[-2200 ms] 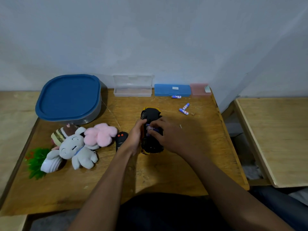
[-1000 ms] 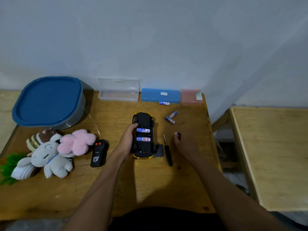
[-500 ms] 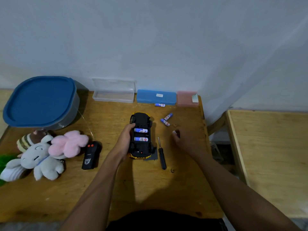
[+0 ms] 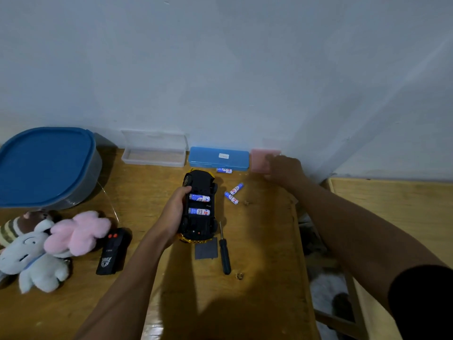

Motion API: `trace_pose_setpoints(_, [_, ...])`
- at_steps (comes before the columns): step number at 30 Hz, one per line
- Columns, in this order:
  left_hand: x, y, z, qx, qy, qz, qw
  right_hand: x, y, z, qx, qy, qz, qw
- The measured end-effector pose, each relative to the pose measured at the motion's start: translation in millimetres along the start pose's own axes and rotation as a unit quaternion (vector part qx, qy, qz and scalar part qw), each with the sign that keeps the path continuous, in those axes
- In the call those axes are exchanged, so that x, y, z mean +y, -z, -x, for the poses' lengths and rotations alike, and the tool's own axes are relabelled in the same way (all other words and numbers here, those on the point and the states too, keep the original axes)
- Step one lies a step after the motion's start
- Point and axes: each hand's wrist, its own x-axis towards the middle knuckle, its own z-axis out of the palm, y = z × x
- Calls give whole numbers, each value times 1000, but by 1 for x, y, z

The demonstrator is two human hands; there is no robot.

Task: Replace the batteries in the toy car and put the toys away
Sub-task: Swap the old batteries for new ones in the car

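Observation:
The black and yellow toy car (image 4: 199, 184) lies upside down on the wooden table (image 4: 264, 241). Two blue-white batteries (image 4: 199, 204) sit in its open compartment. My left hand (image 4: 175, 214) grips the car's left side. My right hand (image 4: 285, 169) reaches to the back right corner, fingers and thumb curled on the right end of the pink box (image 4: 259, 160); anything inside the hand is hidden. Three loose batteries (image 4: 234, 192) lie right of the car. The battery cover (image 4: 206, 249) and a black screwdriver (image 4: 224, 253) lie in front of it.
Plush toys (image 4: 49, 246) and a black remote (image 4: 111, 251) lie at the left. Behind them stands a blue-lidded tub (image 4: 44, 163). A clear box (image 4: 154, 153) and a blue case (image 4: 218, 158) line the wall. A second table (image 4: 392, 217) stands to the right across a gap.
My right hand left the car's battery compartment, pinched something small beside the screwdriver, then moved back and right to the pink box. My left hand stayed on the car.

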Motion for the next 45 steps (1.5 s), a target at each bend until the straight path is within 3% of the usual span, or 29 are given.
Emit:
trace_pose_setpoints(3, [-1, -2, -9, 15, 12, -7, 1000, 0, 1, -9, 15, 4, 13, 1000])
trace_pose_setpoints(6, [-4, -3, -18, 48, 24, -21, 998, 5, 0, -9, 26, -16, -42, 999])
trace_pose_setpoints(8, [-6, 1, -26, 73, 26, -37, 996, -2, -5, 6, 25, -32, -149, 988])
trace_pose_setpoints(10, [-9, 6, -32, 86, 24, -60, 994, -21, -19, 39, 36, -57, -294, 953])
trace_pose_setpoints(12, [-11, 10, -34, 87, 14, -89, 992, -42, -36, 75, 67, -64, -347, 933])
trace_pose_setpoints(16, [-13, 15, -35, 83, -2, -147, 986, -72, -63, 116, 62, -66, -268, 959])
trace_pose_setpoints(21, [-11, 11, -37, 65, -29, -220, 973, -88, -73, 127, 53, -131, -269, 953])
trace_pose_setpoints(25, [-6, 20, -42, 56, -30, -270, 961, -86, -67, 127, 50, -131, -274, 952])
trace_pose_setpoints(33, [-7, 35, -51, 113, -88, -324, 935, -51, -52, 112, -11, -95, -378, 921])
trace_pose_setpoints(36, [-14, 32, -52, 138, -126, -344, 920, -36, -49, 97, -18, -88, -357, 930])
trace_pose_setpoints(39, [-17, 28, -50, 169, -160, -357, 905, -16, -40, 81, 28, -98, -322, 941])
trace_pose_setpoints(43, [-9, 3, -45, 262, -281, -415, 825, 16, -22, 45, 102, -74, -231, 965])
trace_pose_setpoints(45, [1, -31, -46, 202, -354, -446, 797, 26, -16, 27, 84, -46, -181, 979])
